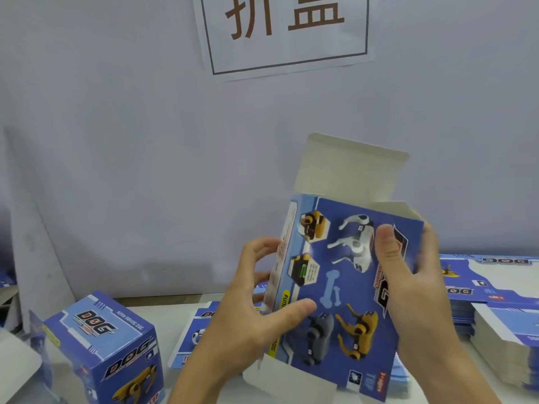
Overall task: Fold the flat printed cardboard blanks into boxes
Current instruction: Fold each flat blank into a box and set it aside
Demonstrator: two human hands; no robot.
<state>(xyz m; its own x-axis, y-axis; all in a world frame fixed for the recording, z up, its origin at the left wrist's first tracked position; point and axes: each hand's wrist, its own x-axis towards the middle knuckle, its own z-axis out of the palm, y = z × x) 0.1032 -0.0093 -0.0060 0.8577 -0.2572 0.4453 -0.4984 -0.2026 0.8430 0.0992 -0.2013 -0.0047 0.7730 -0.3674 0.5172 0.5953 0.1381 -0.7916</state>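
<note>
A white sign (pixel 287 33) hangs on the pale wall (pixel 131 141) well above the hands, bearing two large brown characters inside a thin dark frame line. Below the hands lies the white table (pixel 163 319), its far edge meeting the wall. At the far left, low down, something pale and rounded (pixel 17 371) shows, too blurred to tell.

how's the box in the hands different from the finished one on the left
The held box is up off the table, tilted, gripped by the left hand and right hand, its white end flaps open. The finished box stands on the table, closed on top, untouched. Both carry the same blue dog print.
</note>
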